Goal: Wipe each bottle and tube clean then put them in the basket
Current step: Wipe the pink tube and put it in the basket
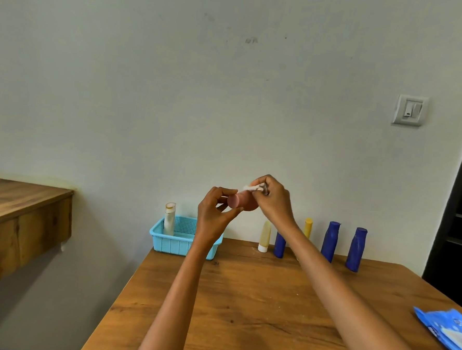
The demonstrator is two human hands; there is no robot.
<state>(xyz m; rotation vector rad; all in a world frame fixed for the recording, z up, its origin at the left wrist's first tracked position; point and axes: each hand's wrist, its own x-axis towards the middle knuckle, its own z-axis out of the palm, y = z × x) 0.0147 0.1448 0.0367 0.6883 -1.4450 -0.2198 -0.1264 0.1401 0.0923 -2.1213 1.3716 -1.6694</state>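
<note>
A small pink cylindrical bottle (241, 201) is held above the wooden tabletop (243, 311) in the curled fingers of the left hand (214, 214), while a crumpled white wipe (253, 188) is pinched against it by the right hand (273, 201). With so light a hold, the bottle could be knocked loose by the rubbing. Beyond, one white bottle (169, 219) is kept in the pale blue plastic basket (182, 239); a plain wall (229, 93) is seen behind.
</note>
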